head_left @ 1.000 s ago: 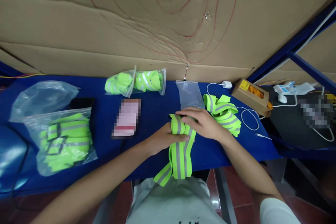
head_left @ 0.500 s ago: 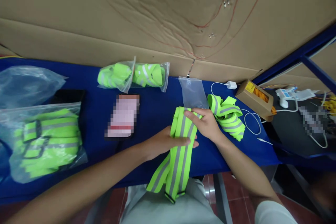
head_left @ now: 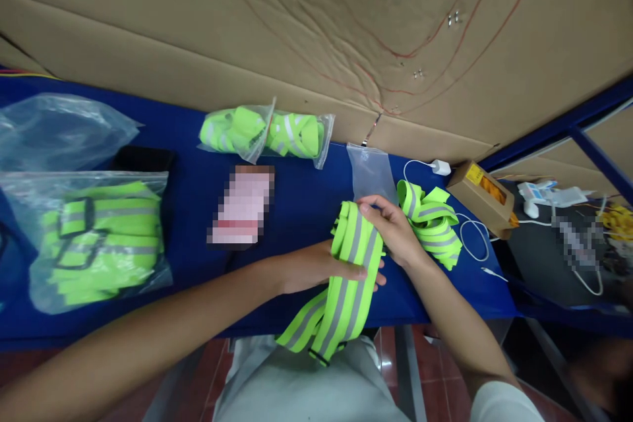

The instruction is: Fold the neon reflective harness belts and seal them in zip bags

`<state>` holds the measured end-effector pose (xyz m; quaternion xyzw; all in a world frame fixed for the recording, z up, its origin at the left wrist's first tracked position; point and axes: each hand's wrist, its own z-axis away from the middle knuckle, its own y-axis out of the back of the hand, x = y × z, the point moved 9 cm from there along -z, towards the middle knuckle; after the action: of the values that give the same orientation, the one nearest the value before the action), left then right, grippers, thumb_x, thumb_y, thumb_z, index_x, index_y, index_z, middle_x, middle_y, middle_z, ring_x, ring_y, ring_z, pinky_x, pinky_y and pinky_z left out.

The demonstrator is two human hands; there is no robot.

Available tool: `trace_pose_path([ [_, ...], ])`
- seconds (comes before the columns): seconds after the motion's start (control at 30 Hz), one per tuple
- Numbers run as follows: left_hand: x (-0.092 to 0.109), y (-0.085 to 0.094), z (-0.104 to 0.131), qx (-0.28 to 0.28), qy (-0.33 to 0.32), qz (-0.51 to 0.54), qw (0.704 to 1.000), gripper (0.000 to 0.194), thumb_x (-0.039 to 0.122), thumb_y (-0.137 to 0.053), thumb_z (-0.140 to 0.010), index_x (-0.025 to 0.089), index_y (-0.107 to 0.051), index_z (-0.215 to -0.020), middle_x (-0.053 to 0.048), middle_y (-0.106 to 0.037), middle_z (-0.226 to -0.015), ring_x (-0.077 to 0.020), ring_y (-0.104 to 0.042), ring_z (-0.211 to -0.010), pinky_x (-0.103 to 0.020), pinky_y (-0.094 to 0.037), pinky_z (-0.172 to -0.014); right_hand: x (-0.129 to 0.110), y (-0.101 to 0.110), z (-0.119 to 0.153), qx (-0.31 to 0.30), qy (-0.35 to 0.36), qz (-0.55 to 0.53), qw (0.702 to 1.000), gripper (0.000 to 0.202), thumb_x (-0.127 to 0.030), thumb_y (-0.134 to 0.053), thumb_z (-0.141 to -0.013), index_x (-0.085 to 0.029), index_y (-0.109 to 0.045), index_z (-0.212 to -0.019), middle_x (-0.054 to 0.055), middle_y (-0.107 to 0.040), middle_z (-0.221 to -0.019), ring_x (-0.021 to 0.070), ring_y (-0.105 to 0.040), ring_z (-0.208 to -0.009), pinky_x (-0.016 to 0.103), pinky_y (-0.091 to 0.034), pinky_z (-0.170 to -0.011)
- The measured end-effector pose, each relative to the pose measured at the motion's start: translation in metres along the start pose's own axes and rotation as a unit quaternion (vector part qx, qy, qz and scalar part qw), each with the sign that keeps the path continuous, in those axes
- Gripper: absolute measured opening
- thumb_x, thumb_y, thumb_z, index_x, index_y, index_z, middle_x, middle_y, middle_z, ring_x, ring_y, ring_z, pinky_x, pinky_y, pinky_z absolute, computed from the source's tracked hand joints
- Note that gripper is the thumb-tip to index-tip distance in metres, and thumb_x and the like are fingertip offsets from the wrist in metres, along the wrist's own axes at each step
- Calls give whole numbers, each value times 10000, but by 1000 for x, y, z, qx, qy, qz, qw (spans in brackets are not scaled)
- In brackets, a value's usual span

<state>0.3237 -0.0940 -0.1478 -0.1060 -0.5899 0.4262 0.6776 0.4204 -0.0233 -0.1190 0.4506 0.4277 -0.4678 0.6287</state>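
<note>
The left forearm (head_left: 198,313) is stretching in from the lower left, and the left grip (head_left: 327,266) is clamping, its thumb (head_left: 353,270) lying on top, fingertips (head_left: 380,275) poking out on the far side. Over on the right, the right forearm (head_left: 457,303) is slanting up and inward, the right grip (head_left: 390,227) pinching just above the left, thumb and forefinger (head_left: 374,199) nearly meeting.

Dim, diffuse indoor light; source outside the view. Reflective strap (head_left: 353,297) mid-frame evenly lit, fairly sharp. Pale sheen on zip-lock bag (head_left: 47,290), left; small glint on red tile floor (head_left: 388,369). Deep shadow lower right, detail smeared. Wide-angle stretch enlarges left forearm (head_left: 148,330) cornerward. Pixel blocks mask phone (head_left: 242,204).
</note>
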Motion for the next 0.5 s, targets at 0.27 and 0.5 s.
trace_pose_path([
  [0.27,-1,-3,-1,-12,-17,-19,1000,379,295,-723,-843,157,-710,-1196,-138,-744,-1206,-287,-691,-1138,-431,-523,-990,-30,-24,15,-157,191,225,943,369,-447,-495,-1025,-243,-670,-1278,73,-699,-1271,219,-660,-1179,372,-515,-1024],
  [0.5,7,21,0,114,-89,-152,978,30,199,-713,-752,190,-693,-730,14,-631,-614,-182,-620,-655,-311,-511,-685,-31,-41,35,-202,224,327,895,697,-480,-646,-942,-273,-390,-1557,126,-523,-1513,286,-516,-1394,482,-467,-1137],
])
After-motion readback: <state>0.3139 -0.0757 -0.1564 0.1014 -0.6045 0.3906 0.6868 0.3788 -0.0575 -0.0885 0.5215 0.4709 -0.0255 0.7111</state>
